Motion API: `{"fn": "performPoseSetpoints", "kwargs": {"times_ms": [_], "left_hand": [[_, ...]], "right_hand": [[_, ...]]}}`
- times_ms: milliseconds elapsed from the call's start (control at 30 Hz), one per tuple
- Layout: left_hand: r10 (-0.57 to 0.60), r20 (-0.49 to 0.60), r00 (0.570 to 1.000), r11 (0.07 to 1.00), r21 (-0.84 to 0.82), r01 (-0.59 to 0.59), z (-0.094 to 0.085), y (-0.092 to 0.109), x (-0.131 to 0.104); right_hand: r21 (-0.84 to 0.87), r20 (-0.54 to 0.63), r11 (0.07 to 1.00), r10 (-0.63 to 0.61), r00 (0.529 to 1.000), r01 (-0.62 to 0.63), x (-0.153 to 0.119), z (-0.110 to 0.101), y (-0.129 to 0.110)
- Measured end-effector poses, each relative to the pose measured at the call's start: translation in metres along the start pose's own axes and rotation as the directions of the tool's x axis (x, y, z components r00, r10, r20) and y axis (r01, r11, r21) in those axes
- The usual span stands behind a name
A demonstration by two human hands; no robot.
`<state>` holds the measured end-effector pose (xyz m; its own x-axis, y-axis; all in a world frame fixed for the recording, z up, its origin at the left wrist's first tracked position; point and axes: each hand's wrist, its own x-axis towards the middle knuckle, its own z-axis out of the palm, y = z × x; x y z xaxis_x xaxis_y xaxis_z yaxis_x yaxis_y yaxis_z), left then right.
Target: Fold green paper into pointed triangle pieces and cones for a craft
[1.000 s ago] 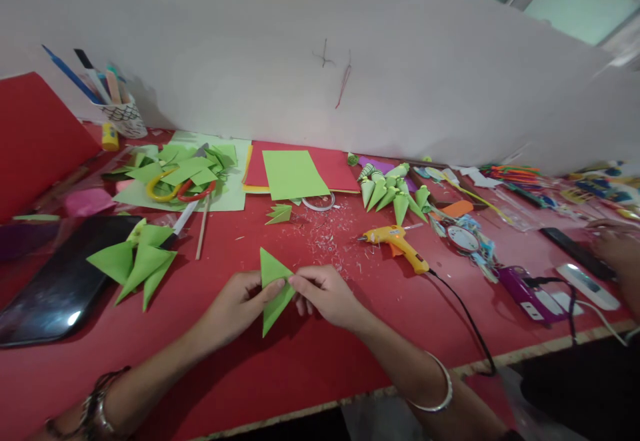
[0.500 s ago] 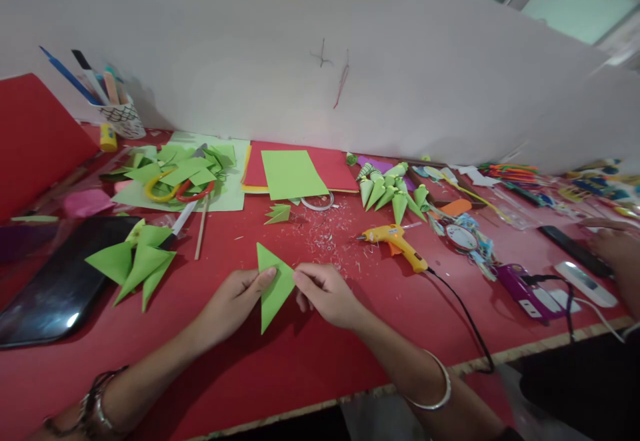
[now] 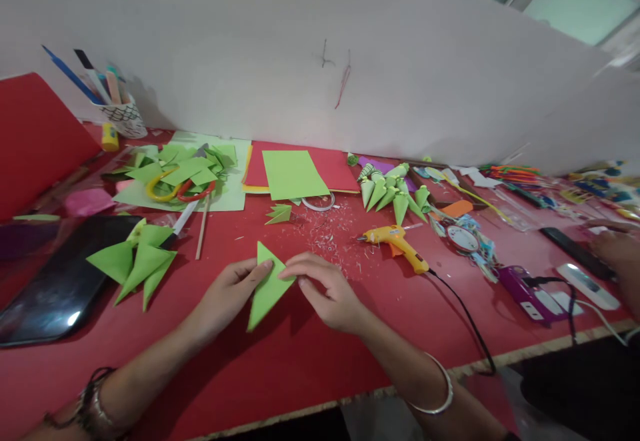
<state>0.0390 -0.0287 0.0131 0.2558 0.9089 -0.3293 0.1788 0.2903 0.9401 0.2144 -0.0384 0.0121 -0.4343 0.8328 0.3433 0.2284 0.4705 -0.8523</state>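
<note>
A folded green paper triangle point(image 3: 270, 289) is held above the red table, near its front edge. My left hand point(image 3: 233, 294) pinches its left side, the thumb lying on the face of the paper. At the paper's right corner is my right hand point(image 3: 325, 291), its index finger stretched along the upper right edge and its thumb lower, apart from the finger. Whether the right fingertips grip the paper or only touch it is hard to tell. Beyond the hands lies a small pointed green paper piece point(image 3: 279, 213), with a green sheet point(image 3: 294, 174) behind it.
Green paper cones point(image 3: 395, 191) and a yellow glue gun point(image 3: 393, 236) lie to the right. Scissors point(image 3: 196, 191) rest on green scraps at the left, near folded green shapes point(image 3: 145, 258) on a black object point(image 3: 50, 308). Another person's hand point(image 3: 613, 248) is at the far right.
The triangle has tilted, its lower tip swinging left. My right hand has shifted slightly left, and its index finger has stretched out over the paper's edge.
</note>
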Motion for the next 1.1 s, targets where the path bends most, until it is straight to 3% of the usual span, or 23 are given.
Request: {"fn": "performPoseSetpoints", "kwargs": {"times_ms": [100,267,400,567,800,1100], "left_hand": [[-0.043,0.038,0.998,0.996,-0.082,0.046,-0.001,0.000,-0.001],[-0.026,0.044,0.999,0.997,-0.066,0.029,0.001,-0.001,-0.001],[0.059,0.072,0.996,0.998,-0.015,-0.058,0.000,-0.002,0.001],[0.182,0.191,0.965,0.971,0.123,-0.207,-0.003,-0.003,0.002],[0.166,0.299,0.940,0.955,0.189,-0.228,-0.002,0.000,-0.003],[0.199,0.230,0.953,0.949,0.195,-0.246,-0.001,0.000,-0.005]], "right_hand": [[-0.022,0.006,0.999,-0.032,0.999,0.032,0.000,-0.001,0.000],[-0.055,-0.012,0.998,0.008,1.000,-0.008,0.000,0.000,0.003],[-0.022,-0.064,0.998,0.065,0.996,-0.067,0.001,0.000,0.004],[0.042,-0.165,0.987,0.160,0.973,-0.155,0.001,0.001,0.006],[0.093,-0.173,0.959,0.280,0.944,-0.267,0.000,0.004,0.008],[0.144,-0.158,0.948,0.305,0.939,-0.283,-0.001,0.007,0.011]]}}
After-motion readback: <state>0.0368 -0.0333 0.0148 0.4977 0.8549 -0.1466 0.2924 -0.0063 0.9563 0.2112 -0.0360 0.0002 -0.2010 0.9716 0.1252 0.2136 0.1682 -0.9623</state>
